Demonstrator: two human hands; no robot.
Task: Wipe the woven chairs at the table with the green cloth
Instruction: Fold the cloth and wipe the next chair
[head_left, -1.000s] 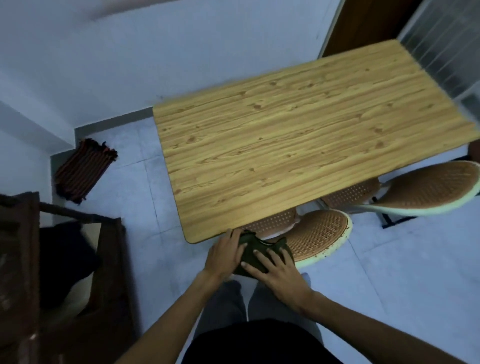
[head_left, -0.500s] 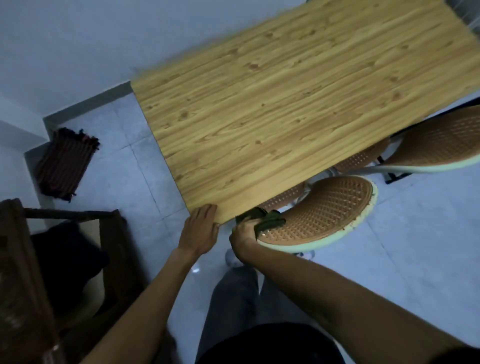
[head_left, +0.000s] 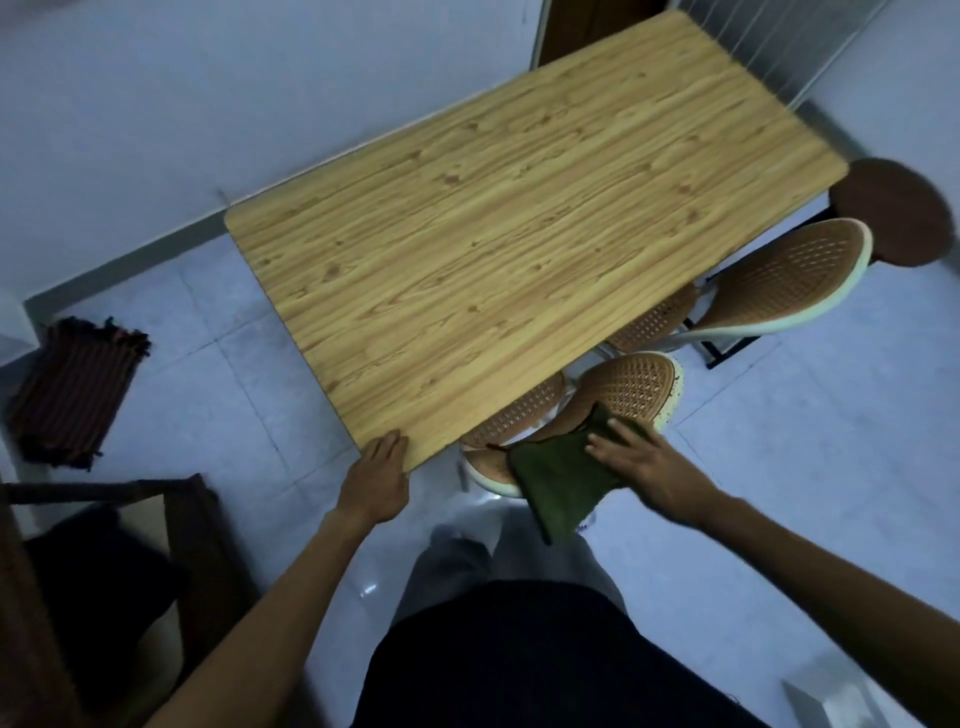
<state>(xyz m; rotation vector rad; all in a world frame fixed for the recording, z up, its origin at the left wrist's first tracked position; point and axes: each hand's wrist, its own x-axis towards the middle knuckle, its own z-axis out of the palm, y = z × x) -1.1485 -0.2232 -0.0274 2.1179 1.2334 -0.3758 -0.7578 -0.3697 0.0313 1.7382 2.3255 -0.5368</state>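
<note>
A woven brown chair (head_left: 634, 384) with a pale rim is tucked under the near corner of the wooden table (head_left: 519, 234). The green cloth (head_left: 556, 478) lies spread over its backrest edge, one corner hanging down. My right hand (head_left: 639, 462) presses flat on the cloth, fingers spread. My left hand (head_left: 376, 478) rests on the table's near corner, holding nothing. A second woven chair (head_left: 789, 275) stands farther right along the table, its seat partly hidden beneath the tabletop.
A dark round stool (head_left: 893, 213) sits past the second chair. A striped folded mat (head_left: 72, 384) lies on the tiled floor at left. A dark wooden chair (head_left: 130, 545) stands near my left side. White walls bound the far side.
The cloth has opened from a bunched wad into a spread sheet over the chair's backrest. My right hand moved right and flattened on it. My left hand stayed on the table corner.
</note>
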